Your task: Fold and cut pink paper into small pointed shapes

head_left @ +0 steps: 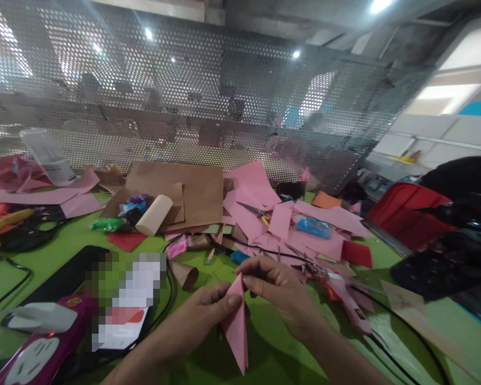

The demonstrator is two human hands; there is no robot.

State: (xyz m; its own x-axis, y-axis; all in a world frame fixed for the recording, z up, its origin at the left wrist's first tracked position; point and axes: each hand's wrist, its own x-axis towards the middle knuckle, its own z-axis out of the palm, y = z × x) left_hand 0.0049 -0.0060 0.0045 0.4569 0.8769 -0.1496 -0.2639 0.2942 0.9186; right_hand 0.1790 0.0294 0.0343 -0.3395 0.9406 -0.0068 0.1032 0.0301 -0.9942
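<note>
A folded piece of pink paper (237, 331), narrow and pointed at its lower end, is held upright above the green table. My left hand (213, 306) grips its left side, the thumb pressed flat on the front face. At the top corner, the bent fingers and thumb of my right hand (276, 286) pinch the paper's edge. Behind my hands lie a small blue object (239, 257) and a rolled brown paper cone (185, 275).
Pink sheets (252, 187), brown cardboard (196, 195) and a paper tube (155, 215) crowd the back. On the right, a pink glue gun (355, 310) trails a black cable. A phone (124, 321) and a magenta device (44, 347) are at left, before a perforated metal screen (208, 96).
</note>
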